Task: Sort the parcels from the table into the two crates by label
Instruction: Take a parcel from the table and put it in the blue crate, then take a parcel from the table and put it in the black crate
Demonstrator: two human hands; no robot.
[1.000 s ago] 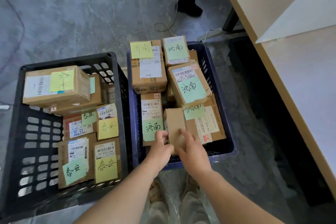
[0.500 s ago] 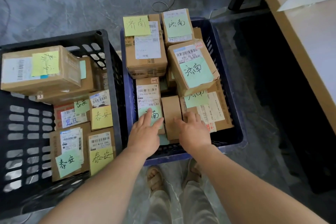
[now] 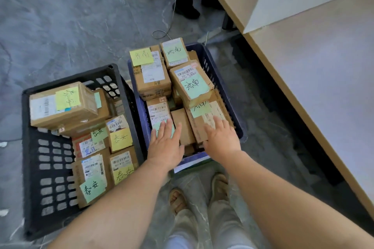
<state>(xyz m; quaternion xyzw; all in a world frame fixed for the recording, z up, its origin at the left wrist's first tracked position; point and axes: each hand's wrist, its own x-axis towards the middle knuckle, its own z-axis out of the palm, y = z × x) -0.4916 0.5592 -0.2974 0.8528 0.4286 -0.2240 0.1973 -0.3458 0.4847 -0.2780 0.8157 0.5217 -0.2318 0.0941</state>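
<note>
Left hand [image 3: 165, 143]: lying palm down, fingers straight and a little spread, resting on a labelled parcel [image 3: 157, 111]. Fingertips are covering part of a green note at the near end of that parcel. It is gripping nothing.

Right hand [image 3: 220, 139]: also lying flat, fingers straight and fanned, resting on a wide parcel [image 3: 210, 119] that is carrying its own green note just past the fingertips. Nothing is being held.

Between the 2 hands a plain parcel [image 3: 182, 125] is sitting, brown, with no note showing. The left thumb is lying along its edge; I cannot tell whether it is touching.

All 3 parcels are lying in the near end of the blue crate [image 3: 224, 95]. Just beyond the right fingertips a tilted parcel [image 3: 192, 85] is leaning on top of the wide one, and more are stacking up behind it.

To the left of the left hand, a black crate [image 3: 48, 170] is standing just beside the blue one, holding parcels with yellow and green notes.

To the right of the right hand, well apart, the table [image 3: 315, 91] is standing.
</note>
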